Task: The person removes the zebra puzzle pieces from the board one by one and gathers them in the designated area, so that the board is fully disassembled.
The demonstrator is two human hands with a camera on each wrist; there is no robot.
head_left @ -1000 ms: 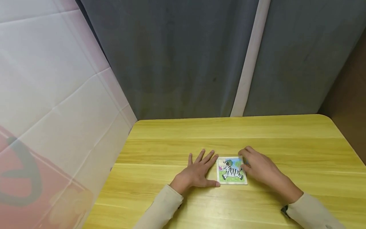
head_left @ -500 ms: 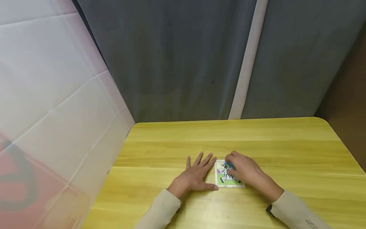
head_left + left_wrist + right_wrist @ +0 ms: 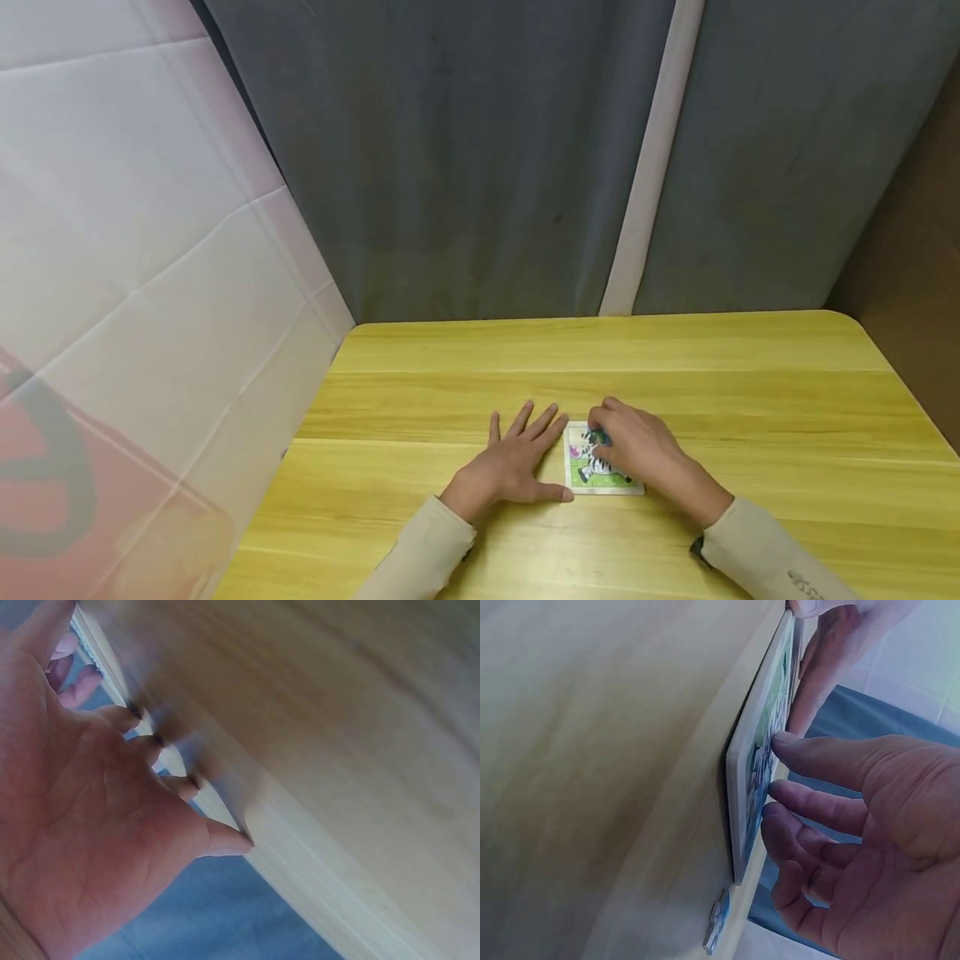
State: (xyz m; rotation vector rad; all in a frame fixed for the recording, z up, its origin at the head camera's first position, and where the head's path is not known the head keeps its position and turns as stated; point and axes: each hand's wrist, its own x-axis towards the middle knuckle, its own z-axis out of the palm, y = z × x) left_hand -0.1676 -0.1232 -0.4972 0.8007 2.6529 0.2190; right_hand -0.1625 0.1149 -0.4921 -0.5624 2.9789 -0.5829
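Note:
A square zebra jigsaw puzzle (image 3: 594,479) with a pale border lies flat on the table. My left hand (image 3: 510,469) spreads its fingers on the tabletop; its thumb and forefinger touch the puzzle's left edge. Over the upper right of the picture, my right hand (image 3: 643,443) bends its fingers down. In the right wrist view, its thumb and fingertips (image 3: 784,742) rest on the puzzle's face, a little apart; whether they pinch a piece cannot be told. One small loose puzzle piece (image 3: 716,922) lies beside the board, hidden in the head view.
The yellow wood-grain table (image 3: 450,358) extends around the puzzle. Behind it hang grey curtains (image 3: 465,167) with a pale strip. A white and pink printed cloth (image 3: 165,208) borders the left, and a brown panel (image 3: 915,250) the right.
My right hand has moved left from the puzzle's right edge onto its picture, covering the upper right part. The left hand has kept its place at the puzzle's left edge.

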